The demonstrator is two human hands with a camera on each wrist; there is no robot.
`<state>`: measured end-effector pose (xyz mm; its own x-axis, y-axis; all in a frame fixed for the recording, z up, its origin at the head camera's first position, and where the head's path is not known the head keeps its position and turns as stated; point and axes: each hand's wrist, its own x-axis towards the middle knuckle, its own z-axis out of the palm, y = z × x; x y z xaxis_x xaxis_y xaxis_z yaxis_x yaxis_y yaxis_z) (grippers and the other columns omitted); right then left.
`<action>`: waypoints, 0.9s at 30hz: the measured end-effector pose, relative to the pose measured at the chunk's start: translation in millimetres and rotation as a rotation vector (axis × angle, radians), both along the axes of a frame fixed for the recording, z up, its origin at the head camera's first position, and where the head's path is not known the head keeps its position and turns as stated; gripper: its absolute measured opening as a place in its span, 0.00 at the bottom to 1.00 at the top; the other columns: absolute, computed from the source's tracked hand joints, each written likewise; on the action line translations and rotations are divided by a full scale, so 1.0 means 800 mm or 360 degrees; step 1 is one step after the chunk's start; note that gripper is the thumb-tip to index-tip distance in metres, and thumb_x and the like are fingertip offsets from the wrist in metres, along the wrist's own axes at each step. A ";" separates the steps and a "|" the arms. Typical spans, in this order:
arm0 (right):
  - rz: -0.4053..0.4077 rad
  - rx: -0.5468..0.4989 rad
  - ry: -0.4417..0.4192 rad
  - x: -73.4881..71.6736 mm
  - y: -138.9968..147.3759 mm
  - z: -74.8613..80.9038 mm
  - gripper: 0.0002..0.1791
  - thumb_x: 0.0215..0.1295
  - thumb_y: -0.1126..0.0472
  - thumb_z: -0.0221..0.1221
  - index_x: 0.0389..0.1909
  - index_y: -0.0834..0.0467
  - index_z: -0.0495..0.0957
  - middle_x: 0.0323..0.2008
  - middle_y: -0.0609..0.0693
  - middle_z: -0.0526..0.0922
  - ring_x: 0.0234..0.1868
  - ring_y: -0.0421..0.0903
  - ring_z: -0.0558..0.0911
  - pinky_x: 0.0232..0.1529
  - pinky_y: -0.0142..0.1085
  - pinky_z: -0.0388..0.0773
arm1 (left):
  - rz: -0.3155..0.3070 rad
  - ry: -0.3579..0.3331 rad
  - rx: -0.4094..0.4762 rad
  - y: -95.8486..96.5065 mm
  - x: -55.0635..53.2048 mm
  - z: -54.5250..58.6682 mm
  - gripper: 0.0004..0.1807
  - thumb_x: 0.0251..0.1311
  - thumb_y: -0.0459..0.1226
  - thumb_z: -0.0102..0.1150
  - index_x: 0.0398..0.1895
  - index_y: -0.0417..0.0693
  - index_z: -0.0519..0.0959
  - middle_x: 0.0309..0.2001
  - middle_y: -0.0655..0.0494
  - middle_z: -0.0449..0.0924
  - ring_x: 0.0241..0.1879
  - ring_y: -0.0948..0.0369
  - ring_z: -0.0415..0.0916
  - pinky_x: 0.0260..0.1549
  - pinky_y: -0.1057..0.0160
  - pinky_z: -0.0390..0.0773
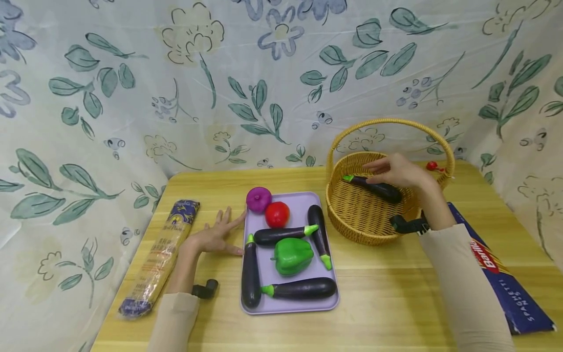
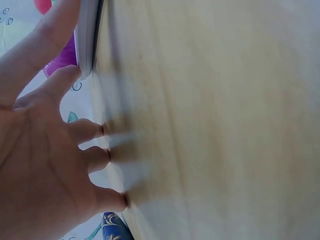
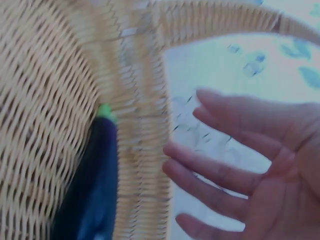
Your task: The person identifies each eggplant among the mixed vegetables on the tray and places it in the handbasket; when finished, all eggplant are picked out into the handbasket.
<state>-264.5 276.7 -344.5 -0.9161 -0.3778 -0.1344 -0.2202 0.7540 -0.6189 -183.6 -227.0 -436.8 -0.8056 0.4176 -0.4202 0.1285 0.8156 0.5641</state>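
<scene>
My right hand [image 1: 398, 171] hangs over the wicker basket [image 1: 352, 210], fingers loosely bent and holding nothing. Below it an eggplant [image 1: 382, 190] lies inside the basket, its green stem to the left; the right wrist view shows that eggplant [image 3: 95, 170] along the basket wall. Fingers spread, my left hand [image 1: 213, 238] rests by the left side of the lilac tray [image 1: 301, 198], with fingertips on the tabletop and the thumb and a finger right at the tray's edge. Several eggplants [image 1: 301, 288], a green bell pepper [image 1: 293, 256], a red tomato [image 1: 277, 215] and a purple onion [image 1: 258, 199] lie on the tray.
A clear pasta packet [image 1: 160, 259] lies left of my left forearm. A blue spaghetti box [image 1: 501, 278] sits at the right, partly behind my right sleeve. The basket's tall handle [image 1: 391, 121] arches over it, with small red things [image 1: 433, 166] at its right. Floral cloth hangs behind the table.
</scene>
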 end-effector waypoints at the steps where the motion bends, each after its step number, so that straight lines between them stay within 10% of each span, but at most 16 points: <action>1: 0.0033 -0.0003 0.0014 0.007 -0.003 0.004 0.28 0.72 0.55 0.65 0.68 0.63 0.76 0.65 0.69 0.78 0.65 0.68 0.78 0.62 0.60 0.79 | -0.0001 0.0001 0.0000 0.000 0.000 0.000 0.63 0.55 0.56 0.74 0.85 0.65 0.40 0.81 0.34 0.15 0.80 0.34 0.12 0.69 0.20 0.22; 10: 0.0342 -0.0146 0.0167 0.062 -0.046 0.026 0.25 0.73 0.53 0.63 0.68 0.53 0.78 0.64 0.53 0.84 0.57 0.50 0.84 0.51 0.32 0.80 | 0.0011 -0.0004 0.0006 0.000 -0.001 -0.001 0.63 0.54 0.56 0.75 0.85 0.67 0.40 0.81 0.34 0.14 0.80 0.34 0.12 0.69 0.20 0.21; 18: 0.0563 -0.0333 0.0164 0.086 -0.105 0.012 0.26 0.72 0.52 0.65 0.69 0.48 0.78 0.68 0.50 0.80 0.68 0.53 0.79 0.68 0.57 0.77 | 0.0018 -0.0013 0.0004 0.000 -0.001 -0.001 0.63 0.54 0.56 0.74 0.85 0.68 0.40 0.81 0.35 0.14 0.80 0.35 0.12 0.70 0.21 0.21; 27: 0.0781 -0.0369 0.0005 0.089 -0.167 -0.027 0.26 0.72 0.54 0.64 0.69 0.50 0.77 0.68 0.53 0.80 0.68 0.54 0.77 0.70 0.59 0.74 | 0.0016 -0.0014 -0.0021 0.000 -0.001 -0.001 0.63 0.55 0.57 0.74 0.85 0.67 0.40 0.81 0.36 0.14 0.80 0.35 0.12 0.71 0.22 0.21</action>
<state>-193.4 143.1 -365.7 -0.6251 -0.7805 0.0059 -0.5141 0.4060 -0.7556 -184.8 -226.9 -437.5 -0.8061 0.4037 -0.4326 0.1152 0.8242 0.5544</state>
